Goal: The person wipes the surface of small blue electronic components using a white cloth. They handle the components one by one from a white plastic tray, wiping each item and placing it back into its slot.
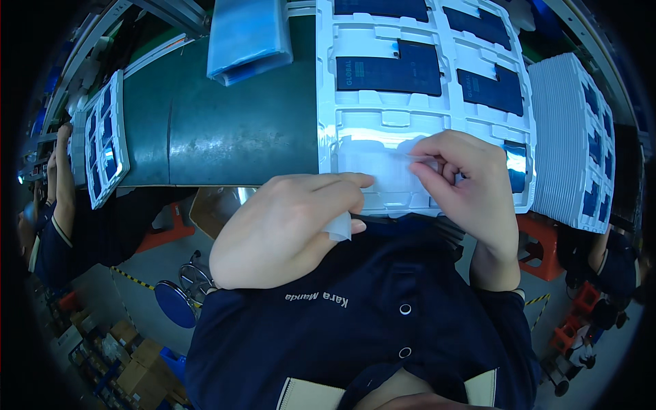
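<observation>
- Right hand point(471, 171): thumb and forefinger pinching a clear film point(425, 160); film outline hard to make out against white tray point(328, 116) beneath.
- Left hand point(290, 215): fingers curled, grasping a pale slip point(339, 228); remainder of slip hidden in grip.
- Tray's near-left corner obscured by left hand; far end cut off.
- Dark cells point(389, 72) beyond both hands; one, right of right hand, partly covered.
- Stack point(564, 137) bounds right side; green bench point(242, 116) extends beyond left hand, up to tray's left edge.
</observation>
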### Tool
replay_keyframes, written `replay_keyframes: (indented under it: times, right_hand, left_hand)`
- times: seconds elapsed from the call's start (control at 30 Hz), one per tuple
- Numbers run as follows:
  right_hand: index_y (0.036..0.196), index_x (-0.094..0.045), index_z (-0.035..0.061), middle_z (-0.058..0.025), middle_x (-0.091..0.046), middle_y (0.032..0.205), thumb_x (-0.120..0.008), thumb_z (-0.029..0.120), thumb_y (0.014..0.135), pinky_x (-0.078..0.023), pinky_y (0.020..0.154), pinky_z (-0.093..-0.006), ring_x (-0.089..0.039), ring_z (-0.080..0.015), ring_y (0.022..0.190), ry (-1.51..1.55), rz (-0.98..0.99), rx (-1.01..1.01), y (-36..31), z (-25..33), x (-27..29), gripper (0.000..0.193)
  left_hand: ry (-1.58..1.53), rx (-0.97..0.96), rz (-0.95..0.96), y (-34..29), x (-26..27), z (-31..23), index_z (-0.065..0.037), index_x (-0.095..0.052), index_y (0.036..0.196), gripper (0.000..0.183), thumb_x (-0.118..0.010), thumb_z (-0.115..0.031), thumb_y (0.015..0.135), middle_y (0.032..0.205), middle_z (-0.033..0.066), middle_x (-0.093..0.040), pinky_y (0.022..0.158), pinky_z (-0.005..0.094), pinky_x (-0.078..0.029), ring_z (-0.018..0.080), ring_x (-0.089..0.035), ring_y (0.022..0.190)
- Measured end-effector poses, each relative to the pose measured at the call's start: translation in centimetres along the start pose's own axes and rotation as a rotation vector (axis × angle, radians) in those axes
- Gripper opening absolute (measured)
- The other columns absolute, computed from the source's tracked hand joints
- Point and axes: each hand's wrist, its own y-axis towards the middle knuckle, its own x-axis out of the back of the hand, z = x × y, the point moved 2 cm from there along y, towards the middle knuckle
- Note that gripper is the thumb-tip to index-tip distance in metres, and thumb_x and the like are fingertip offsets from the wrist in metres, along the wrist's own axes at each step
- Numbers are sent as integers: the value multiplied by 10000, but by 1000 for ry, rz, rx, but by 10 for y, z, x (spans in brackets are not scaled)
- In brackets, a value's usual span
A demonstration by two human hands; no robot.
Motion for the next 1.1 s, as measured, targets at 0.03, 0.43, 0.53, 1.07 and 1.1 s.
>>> replay_keyframes:
  times: [0.03, 0.43, 0.53, 1.07, 1.1]
  right_hand:
    - [971, -672, 17, -104, -661, 821, -703, -19, 742, -464, 565, -262, -603, -178, 614, -67, 31, 62, 1, 4, 0, 234]
    - [1007, -685, 24, -85, -651, 1043, -729, 90, 780, -445, 693, -258, -584, -176, 861, 123, -147, 40, -4, -15, 21, 241]
    - [981, -679, 28, -92, -633, 1086, -768, 78, 710, -459, 714, -292, -568, -198, 897, 24, -121, 84, -3, -13, 20, 289]
    - [1222, -536, 26, -66, -598, 1122, -720, 100, 803, -424, 886, -285, -548, -136, 1017, 297, 132, 78, 50, 22, 10, 463]
    - [1212, -536, 25, -64, -594, 1127, -719, 114, 817, -428, 891, -286, -548, -129, 1018, 393, 142, 35, 57, 22, 3, 444]
  left_hand:
    - [-17, 15, -6, 0, 1, 1, 11, -543, 831, 158, -666, -88, 821, 1077, 199, -653, 683, 372, -499, 371, -620, 740]
    - [1, 147, -341, 19, -8, 13, 15, -626, 864, 124, -698, -19, 769, 915, 99, -591, 673, 291, -434, 212, -559, 735]
    - [108, 145, -362, 23, -9, 8, -1, -669, 876, 174, -742, -21, 719, 932, 70, -560, 614, 280, -419, 176, -528, 673]
    - [-1112, -141, -715, 58, 18, 12, 79, -318, 1394, 616, -487, -86, 824, 1266, 211, -495, 894, 334, -422, 232, -504, 1022]
    - [-1128, -136, -727, 64, 17, 10, 79, -291, 1404, 637, -482, -79, 818, 1312, 237, -472, 953, 361, -416, 266, -505, 1105]
